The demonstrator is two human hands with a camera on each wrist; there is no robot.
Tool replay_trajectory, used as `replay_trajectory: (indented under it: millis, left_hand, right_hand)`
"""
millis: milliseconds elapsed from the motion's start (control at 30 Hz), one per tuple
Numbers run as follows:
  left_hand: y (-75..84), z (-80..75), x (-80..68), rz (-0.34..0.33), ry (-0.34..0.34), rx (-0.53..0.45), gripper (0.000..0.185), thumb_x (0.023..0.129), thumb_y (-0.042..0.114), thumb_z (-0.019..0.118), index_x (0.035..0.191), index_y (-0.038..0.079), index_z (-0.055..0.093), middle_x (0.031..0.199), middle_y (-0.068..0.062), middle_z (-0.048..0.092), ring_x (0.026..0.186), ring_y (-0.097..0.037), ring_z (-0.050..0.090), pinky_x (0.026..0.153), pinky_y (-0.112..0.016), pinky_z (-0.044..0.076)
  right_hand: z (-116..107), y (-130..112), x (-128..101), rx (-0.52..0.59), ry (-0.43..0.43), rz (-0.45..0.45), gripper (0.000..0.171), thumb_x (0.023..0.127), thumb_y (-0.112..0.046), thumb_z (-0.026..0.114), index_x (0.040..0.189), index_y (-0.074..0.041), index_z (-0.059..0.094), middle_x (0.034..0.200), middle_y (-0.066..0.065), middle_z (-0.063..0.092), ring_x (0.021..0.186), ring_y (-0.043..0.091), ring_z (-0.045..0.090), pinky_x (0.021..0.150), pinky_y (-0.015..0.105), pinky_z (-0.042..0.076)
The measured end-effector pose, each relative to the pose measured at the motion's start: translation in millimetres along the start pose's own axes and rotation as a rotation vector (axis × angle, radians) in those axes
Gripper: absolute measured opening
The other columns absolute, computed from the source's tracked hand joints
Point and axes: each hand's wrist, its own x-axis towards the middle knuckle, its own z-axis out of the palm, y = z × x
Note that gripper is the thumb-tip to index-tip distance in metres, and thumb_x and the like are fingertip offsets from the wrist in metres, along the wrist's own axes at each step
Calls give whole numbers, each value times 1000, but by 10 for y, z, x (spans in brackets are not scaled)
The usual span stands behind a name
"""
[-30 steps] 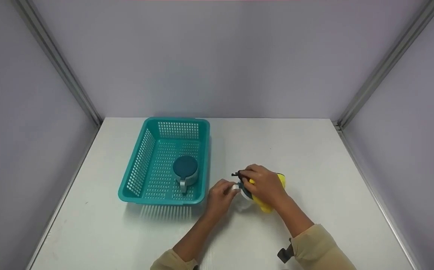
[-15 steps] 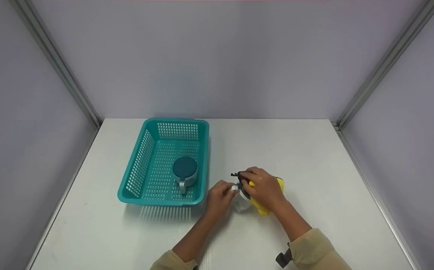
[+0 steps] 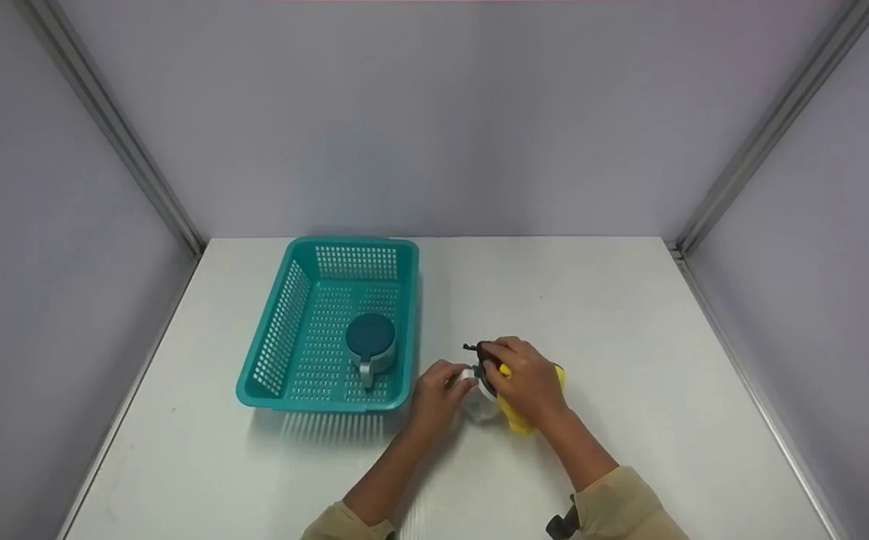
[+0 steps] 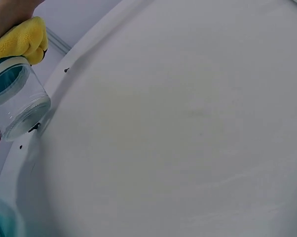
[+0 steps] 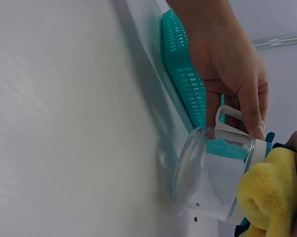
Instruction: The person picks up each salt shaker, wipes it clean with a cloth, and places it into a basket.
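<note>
My left hand (image 3: 438, 390) pinches the white rim of a clear glass jar (image 5: 212, 180), which tilts on the white table (image 3: 629, 337), just right of the teal basket (image 3: 284, 330). My right hand (image 3: 528, 379) curls tight around a yellow cloth (image 3: 515, 420) at the jar's mouth.

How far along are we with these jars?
Done, it seems: one lidded jar already sits in the teal basket. In hand: the left hand grips the clear glass jar while the right hand presses a yellow cloth to its mouth. Left: that jar remains outside the basket.
</note>
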Motion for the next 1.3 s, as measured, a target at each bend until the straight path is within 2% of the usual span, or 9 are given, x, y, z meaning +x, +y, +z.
replay_trajectory:
  millis: [200, 533, 600, 767, 967, 1067, 1200, 1300]
  left_hand:
    - [14, -47, -4, -34, -72, 52, 21, 91, 27, 70, 109, 17, 73, 94, 6, 62, 82, -6, 53, 72, -21, 51]
    - [41, -105, -36, -32, -128, 102, 21, 94, 28, 66, 112, 16, 70, 96, 6, 61, 84, -7, 53, 74, -22, 51]
    - [36, -100, -51, -38, -129, 88, 20, 95, 27, 66, 113, 17, 69, 100, 6, 62, 87, -7, 55, 77, -23, 52]
    - [15, -54, -89, -80, -115, -21, 18, 97, 25, 64, 114, 18, 66, 107, 5, 61, 99, -8, 57, 86, -26, 55]
    - [-20, -14, -118, -89, -69, -113, 13, 96, 28, 65, 107, 20, 64, 104, 7, 60, 104, -9, 59, 89, -27, 55]
    - [-48, -11, -109, -51, -57, -125, 16, 95, 30, 65, 108, 19, 65, 104, 6, 61, 101, -10, 59, 88, -27, 56]
    - [-65, -17, -72, -2, -62, -109, 22, 94, 31, 65, 111, 17, 66, 106, 5, 63, 101, -10, 60, 91, -29, 55]
    - [-49, -21, -41, 10, -67, -92, 23, 95, 30, 64, 113, 16, 67, 106, 5, 64, 103, -9, 61, 95, -29, 53]
  right_hand:
    - [52, -2, -58, 73, 9, 60, 31, 91, -30, 67, 121, -22, 71, 118, -5, 68, 110, 16, 65, 87, 38, 58]
    - [75, -31, -93, 64, 11, 73, 29, 91, -31, 67, 118, -22, 72, 118, -5, 68, 110, 17, 65, 89, 37, 57]
    - [79, -43, -100, 55, 11, 70, 29, 91, -31, 67, 118, -21, 73, 118, -4, 68, 111, 17, 65, 90, 37, 57]
    - [85, -69, -107, 31, 22, 67, 28, 91, -31, 67, 116, -21, 73, 116, -5, 68, 109, 16, 65, 89, 36, 57]
    - [95, -80, -109, 16, 2, 72, 28, 91, -32, 67, 117, -21, 73, 115, -4, 68, 108, 16, 65, 89, 36, 57]
    - [100, -76, -98, 9, 4, 62, 28, 91, -32, 67, 116, -21, 74, 115, -4, 68, 109, 16, 66, 89, 35, 57]
    - [91, -72, -75, 1, 15, 47, 27, 91, -32, 67, 115, -21, 74, 115, -3, 68, 109, 17, 66, 88, 35, 57]
    - [71, -76, -57, -9, 9, 51, 28, 92, -32, 67, 115, -20, 74, 115, -3, 68, 109, 17, 66, 89, 36, 57]
